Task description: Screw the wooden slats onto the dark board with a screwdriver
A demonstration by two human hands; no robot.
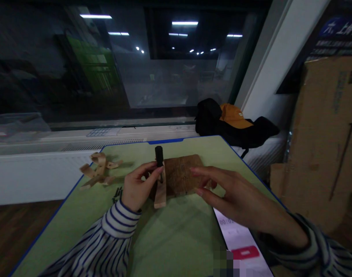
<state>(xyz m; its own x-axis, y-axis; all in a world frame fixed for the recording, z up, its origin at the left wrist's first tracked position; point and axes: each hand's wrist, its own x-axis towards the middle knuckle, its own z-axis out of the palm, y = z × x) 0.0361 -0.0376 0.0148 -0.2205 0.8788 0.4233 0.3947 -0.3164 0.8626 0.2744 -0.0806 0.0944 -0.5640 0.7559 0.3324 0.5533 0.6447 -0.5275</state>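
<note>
Upright over a pale wooden strip (160, 199) stands a black-handled screwdriver (159, 154), its thin shaft pointing down. My left hand (139, 184) is closed, thumb and fingertips pinching the screwdriver low on its handle. The strip lies across the left end of a brown wooden board (180, 175). Above the board's right end hovers my right hand (222, 186), open, with thumb and fingers apart and nothing between them. Whether its fingertips touch the board I cannot tell. Several small dark pieces, apparently screws (117, 194), lie just left of my left wrist.
Curved pale wooden pieces (100, 169) sit at the table's back left corner. A phone or tablet with a lit screen (242, 234) lies under my right forearm. Behind the blue-edged green table (164, 238) are a windowsill, a black bag (207, 117) with orange cloth, and cardboard (322, 154) at right.
</note>
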